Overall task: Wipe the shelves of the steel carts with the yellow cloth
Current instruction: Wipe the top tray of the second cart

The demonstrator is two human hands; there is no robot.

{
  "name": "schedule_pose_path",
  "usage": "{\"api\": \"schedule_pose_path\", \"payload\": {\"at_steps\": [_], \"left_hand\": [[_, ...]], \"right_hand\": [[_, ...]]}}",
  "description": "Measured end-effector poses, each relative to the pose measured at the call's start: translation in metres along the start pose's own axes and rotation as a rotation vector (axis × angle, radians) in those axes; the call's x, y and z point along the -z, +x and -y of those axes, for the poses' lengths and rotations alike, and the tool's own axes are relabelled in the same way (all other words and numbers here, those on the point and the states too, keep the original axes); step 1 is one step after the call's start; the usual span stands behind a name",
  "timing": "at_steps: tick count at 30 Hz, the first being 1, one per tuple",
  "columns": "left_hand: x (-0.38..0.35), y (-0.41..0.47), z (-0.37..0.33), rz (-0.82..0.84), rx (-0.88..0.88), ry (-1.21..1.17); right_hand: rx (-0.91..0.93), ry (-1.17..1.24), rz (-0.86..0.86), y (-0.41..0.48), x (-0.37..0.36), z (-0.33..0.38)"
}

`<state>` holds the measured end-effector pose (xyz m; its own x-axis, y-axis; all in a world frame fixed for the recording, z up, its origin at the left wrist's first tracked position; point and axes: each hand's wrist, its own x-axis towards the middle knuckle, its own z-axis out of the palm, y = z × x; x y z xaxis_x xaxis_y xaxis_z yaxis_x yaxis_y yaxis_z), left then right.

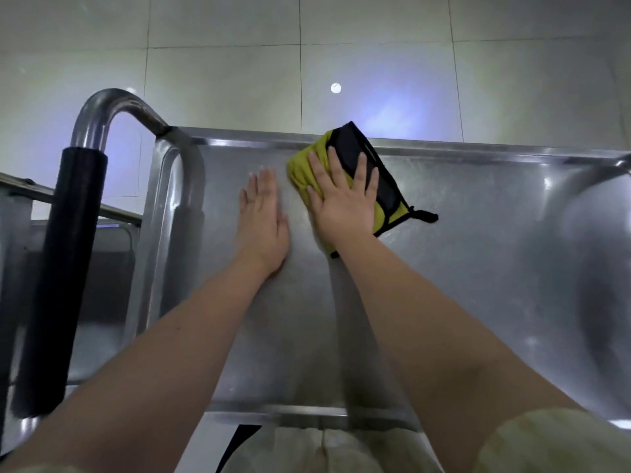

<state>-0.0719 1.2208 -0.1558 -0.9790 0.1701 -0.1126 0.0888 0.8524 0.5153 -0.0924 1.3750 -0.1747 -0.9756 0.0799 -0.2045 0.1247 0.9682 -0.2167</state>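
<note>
Plainly, the biggest thing before me was the steel cart's top shelf [461,268], a wide brushed tray with a raised rim, running left to right across the view and well past the right edge. At its left end rose the curved handle tube [102,110] with a black grip sleeve [58,274], and below that I could make out part of a lower shelf [102,302], dim and partly hidden. Pale floor tiles [375,63] lay beyond the far rim.

Both bare arms reached from the near edge toward the far side. The right hand [345,206] lay flat with fingers spread, palm pressing down on the yellow cloth [304,172]; it was pinning the cloth, not clutching it. The left hand [263,223] rested flat and released on bare steel just to the left of the cloth, holding nothing.

The cloth sat at the far middle of the shelf, touching or nearly touching the far rim, directly under the right hand. Its long axis ran diagonally, from far left to near right. It looked folded, yellow with black trim and a broad black panel, and a small black loop [426,216] trailed from its right corner.

I judged the widest unwiped stretch to lie rightward, so the next stroke would likely be a sweep to the right.
</note>
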Motion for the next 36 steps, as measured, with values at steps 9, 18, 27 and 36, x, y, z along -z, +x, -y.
{"api": "schedule_pose_path", "payload": {"at_steps": [9,18,27,36], "left_hand": [[0.015,-0.055,0.050,0.144,-0.123,0.391],[0.005,-0.068,0.058,0.150,-0.105,0.407],[0.004,-0.075,0.067,0.141,-0.143,0.385],[0.001,-0.078,0.064,0.137,-0.142,0.384]], "right_hand": [[-0.025,-0.052,0.044,0.001,0.003,0.003],[-0.054,-0.034,0.065,-0.060,-0.009,0.022],[0.051,-0.063,0.076,-0.273,-0.040,-0.018],[-0.909,0.087,-0.005,-0.311,-0.022,-0.126]]}}
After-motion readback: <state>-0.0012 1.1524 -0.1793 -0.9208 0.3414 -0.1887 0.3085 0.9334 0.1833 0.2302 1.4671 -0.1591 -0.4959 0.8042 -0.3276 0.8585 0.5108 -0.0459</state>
